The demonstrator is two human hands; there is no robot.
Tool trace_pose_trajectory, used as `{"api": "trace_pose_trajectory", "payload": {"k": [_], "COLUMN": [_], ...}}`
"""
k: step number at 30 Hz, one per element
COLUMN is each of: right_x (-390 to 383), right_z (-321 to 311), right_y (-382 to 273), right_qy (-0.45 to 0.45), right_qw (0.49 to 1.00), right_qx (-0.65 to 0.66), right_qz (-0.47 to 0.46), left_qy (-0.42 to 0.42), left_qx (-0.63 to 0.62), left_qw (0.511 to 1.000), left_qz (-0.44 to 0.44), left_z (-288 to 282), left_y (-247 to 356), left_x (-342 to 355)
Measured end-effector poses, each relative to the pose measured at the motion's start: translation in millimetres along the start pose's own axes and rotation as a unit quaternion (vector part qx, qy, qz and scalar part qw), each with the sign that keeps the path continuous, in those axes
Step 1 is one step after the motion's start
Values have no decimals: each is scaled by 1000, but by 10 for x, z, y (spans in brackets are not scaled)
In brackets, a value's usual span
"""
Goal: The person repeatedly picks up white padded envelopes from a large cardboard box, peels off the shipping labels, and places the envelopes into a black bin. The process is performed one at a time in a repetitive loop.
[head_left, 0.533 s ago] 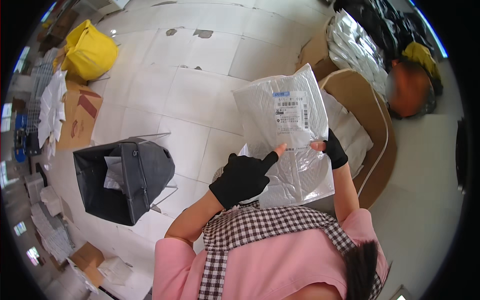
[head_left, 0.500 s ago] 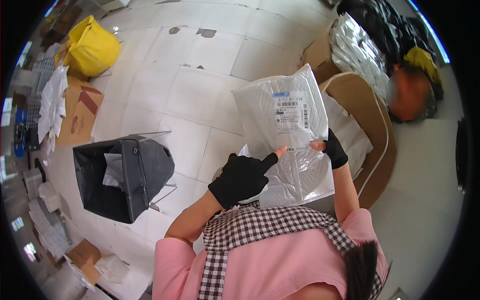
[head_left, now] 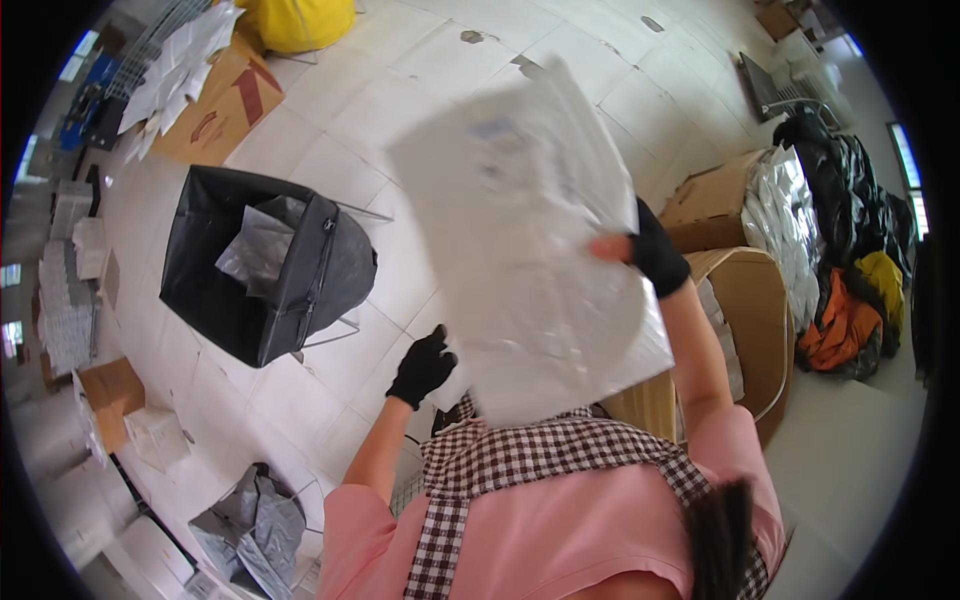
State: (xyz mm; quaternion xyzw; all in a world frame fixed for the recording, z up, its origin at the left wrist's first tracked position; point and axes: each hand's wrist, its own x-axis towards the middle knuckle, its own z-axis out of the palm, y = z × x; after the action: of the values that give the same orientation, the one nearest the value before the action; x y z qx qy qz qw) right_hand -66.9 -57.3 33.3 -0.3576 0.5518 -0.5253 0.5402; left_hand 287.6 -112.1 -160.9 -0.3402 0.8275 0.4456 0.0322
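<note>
A large white padded mailer (head_left: 520, 280) with a printed label, blurred by motion, hangs tilted in front of me. My right hand (head_left: 655, 250), in a black fingerless glove, grips its right edge with the thumb on the face. Beside the mailer's lower left edge is my left hand (head_left: 424, 368), gloved likewise, holding nothing that I can see, with its fingertips apart. To the left stands a black fabric bin (head_left: 345, 270) on a wire stand, a grey plastic mailer (head_left: 256, 250) inside it.
At my right are a tall cardboard box (head_left: 755, 310) with white packages in it and another box (head_left: 715, 195) of silvery mailers. Behind them lie black bags (head_left: 850, 170) and an orange bag (head_left: 845, 315). A brown carton (head_left: 225, 105) and yellow bin (head_left: 300, 22) stand far left.
The mailer has swung up and left in my right hand. My left hand has come off its face and drawn back left. The view has turned, showing a grey bag at lower left.
</note>
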Motion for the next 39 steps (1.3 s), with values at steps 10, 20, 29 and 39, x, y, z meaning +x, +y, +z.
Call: {"api": "trace_pose_trajectory", "payload": {"k": [10,20,29,39], "right_x": [748,-390,-1129,-1867], "right_z": [693,678,111,-861], "right_y": [-219,1427,1033,1311], "right_qy": [-130,85,247,175], "right_qw": [938,978,919,983], "right_qx": [-300,183,-271,-16], "right_qz": [113,50,-148,-59], "left_qy": [226,41,25,-255], "left_qx": [-262,-465,-219,16], "left_qw": [938,883,975,954], "left_qz": [-12,-46,7,157], "left_z": [-438,-168,72,549], "left_y": [1243,1187,1952,2693], "left_x": [299,195,751,1020]}}
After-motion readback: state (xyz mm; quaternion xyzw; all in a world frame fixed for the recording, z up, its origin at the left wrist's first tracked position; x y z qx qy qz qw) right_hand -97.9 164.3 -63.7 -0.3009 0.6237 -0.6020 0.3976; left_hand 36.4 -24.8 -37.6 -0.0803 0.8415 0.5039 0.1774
